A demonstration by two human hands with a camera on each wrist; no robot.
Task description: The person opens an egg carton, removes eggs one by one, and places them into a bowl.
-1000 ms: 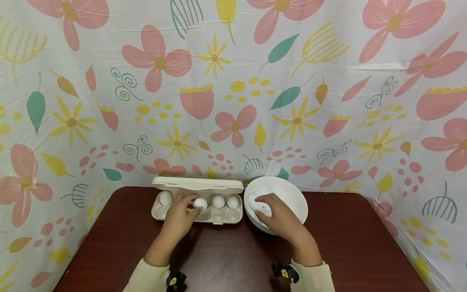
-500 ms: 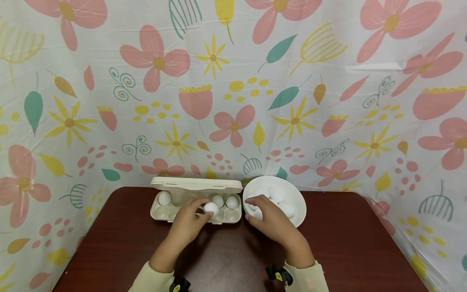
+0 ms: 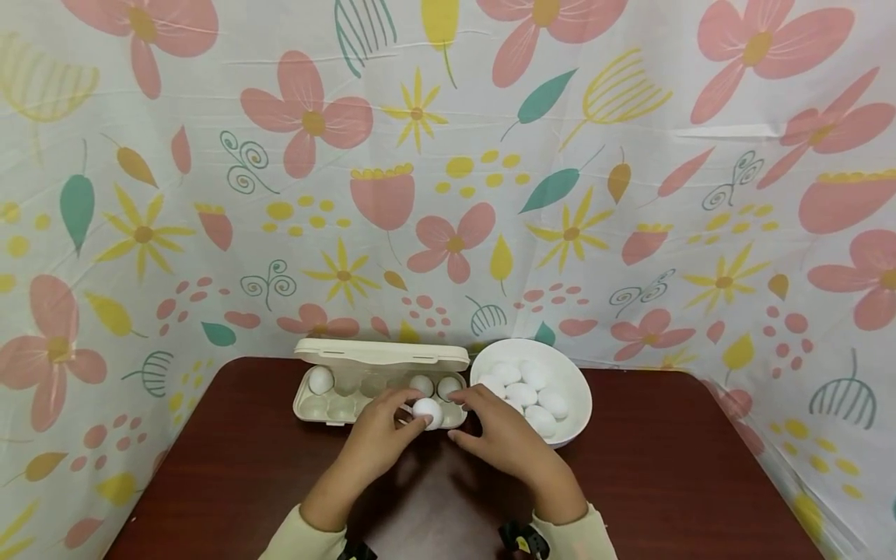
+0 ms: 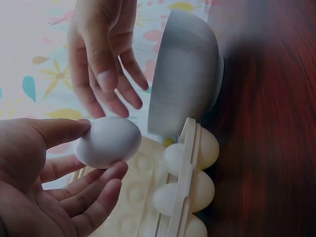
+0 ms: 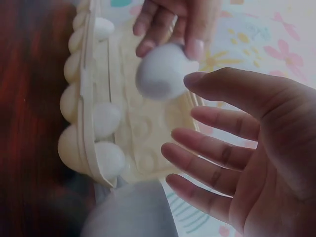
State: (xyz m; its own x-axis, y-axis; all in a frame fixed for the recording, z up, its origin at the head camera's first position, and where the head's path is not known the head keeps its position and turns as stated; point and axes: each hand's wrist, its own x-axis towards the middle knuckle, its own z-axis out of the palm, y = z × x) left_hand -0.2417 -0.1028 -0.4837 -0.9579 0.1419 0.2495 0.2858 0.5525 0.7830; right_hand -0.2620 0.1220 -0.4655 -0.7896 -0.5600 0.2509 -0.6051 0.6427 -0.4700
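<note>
My left hand (image 3: 378, 439) pinches a white egg (image 3: 428, 413) between thumb and fingertips, over the front edge of the egg carton (image 3: 381, 351). In the left wrist view the egg (image 4: 108, 143) shows almost whole. My right hand (image 3: 511, 439) faces it from the right, fingers spread and relaxed. In the right wrist view its thumb tip (image 5: 195, 79) overlaps the egg's edge. The carton's lid is up. One egg (image 3: 320, 380) sits in its back left cup, and two more, including this egg (image 3: 449, 388), in the back right cups.
Right beside the carton stands a white bowl (image 3: 579, 389) with several white eggs (image 3: 521, 394) in it. Both stand at the back of a dark red-brown table (image 3: 665, 467), against a flower-printed cloth (image 3: 448, 155). Black straps (image 3: 523, 538) circle both wrists.
My left hand has carried the egg rightward along the carton and slightly nearer. My right hand has left the bowl with nothing in it and come left toward that egg.
</note>
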